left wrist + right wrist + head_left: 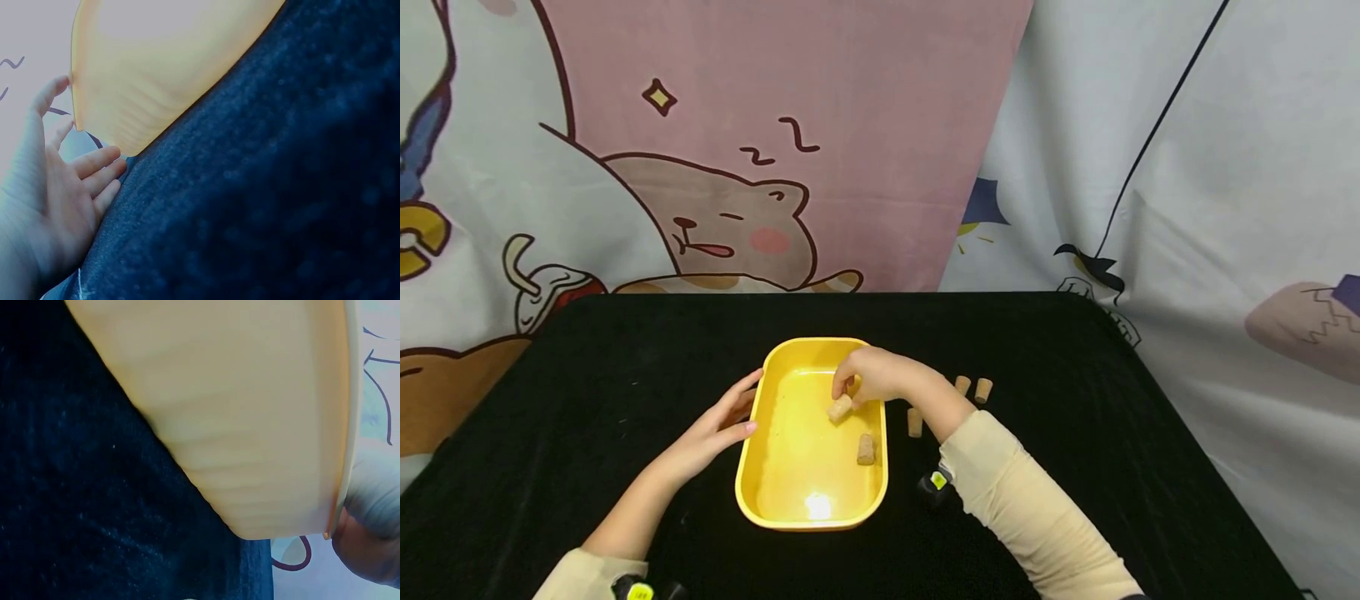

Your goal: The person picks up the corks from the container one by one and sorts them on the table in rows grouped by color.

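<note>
A yellow plastic tray point(758, 467) lies on the black cloth between the two hands. My left hand point(715, 429) touches its left side, the thumb and a fingertip at the rim. In the left wrist view, that hand's loosely extended fingers point(100, 164) lie against the outer wall. Reaching over the right rim, my right hand point(876, 375) pinches a cork stopper point(839, 408) low inside the tray. A second cork point(866, 450) stands near the right inner wall. In the right wrist view, the tray wall point(250, 425) hides most of the right hand point(372, 531).
Several corks lie right of the tray: one cork point(914, 422) beside the right wrist, another cork point(983, 390) farther back, and one partly behind the forearm. Black cloth point(625, 358) covers the table. A printed curtain point(880, 125) hangs behind it.
</note>
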`<state>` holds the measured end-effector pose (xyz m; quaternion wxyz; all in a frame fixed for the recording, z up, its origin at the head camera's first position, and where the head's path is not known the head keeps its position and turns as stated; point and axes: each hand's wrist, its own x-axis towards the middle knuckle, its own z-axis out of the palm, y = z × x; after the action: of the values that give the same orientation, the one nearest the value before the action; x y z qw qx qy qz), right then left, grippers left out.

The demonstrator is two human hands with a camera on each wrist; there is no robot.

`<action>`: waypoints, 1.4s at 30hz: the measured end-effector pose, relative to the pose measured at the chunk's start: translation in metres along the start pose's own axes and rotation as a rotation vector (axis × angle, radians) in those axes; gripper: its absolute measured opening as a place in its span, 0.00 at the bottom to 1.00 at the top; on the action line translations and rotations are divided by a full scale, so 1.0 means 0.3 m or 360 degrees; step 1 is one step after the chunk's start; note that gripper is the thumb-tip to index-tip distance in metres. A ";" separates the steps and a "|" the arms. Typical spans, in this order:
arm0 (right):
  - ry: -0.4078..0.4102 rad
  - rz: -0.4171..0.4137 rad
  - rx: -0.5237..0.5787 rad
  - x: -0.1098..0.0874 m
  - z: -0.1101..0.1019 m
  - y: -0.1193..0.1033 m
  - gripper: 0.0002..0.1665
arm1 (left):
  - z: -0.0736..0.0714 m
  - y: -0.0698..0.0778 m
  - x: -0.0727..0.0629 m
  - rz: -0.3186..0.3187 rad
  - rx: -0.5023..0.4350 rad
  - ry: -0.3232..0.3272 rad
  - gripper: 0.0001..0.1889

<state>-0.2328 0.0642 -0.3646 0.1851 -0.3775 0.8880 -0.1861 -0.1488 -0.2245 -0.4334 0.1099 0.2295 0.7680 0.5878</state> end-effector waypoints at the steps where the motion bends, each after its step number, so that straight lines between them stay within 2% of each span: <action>1: 0.0006 -0.0008 0.0016 -0.002 0.001 0.000 0.11 | 0.000 -0.001 0.000 0.0000 0.0001 0.0001 0.35; 20: 0.0239 -0.0294 0.0196 -0.082 -0.031 -0.008 0.12 | 0.000 -0.005 0.001 0.0005 0.0002 0.0008 0.35; 32: 0.0383 -0.0348 0.0218 -0.179 -0.085 -0.056 0.14 | 0.001 0.000 0.000 0.0017 -0.0014 0.0002 0.34; 42: 0.0453 -0.0438 0.0186 -0.264 -0.101 -0.051 0.14 | 0.001 -0.002 0.000 -0.0007 -0.0016 0.0007 0.34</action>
<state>-0.1867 0.1188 -0.3163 0.0521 -0.4536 0.8331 -0.3123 -0.1487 -0.2243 -0.4339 0.1106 0.2259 0.7656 0.5920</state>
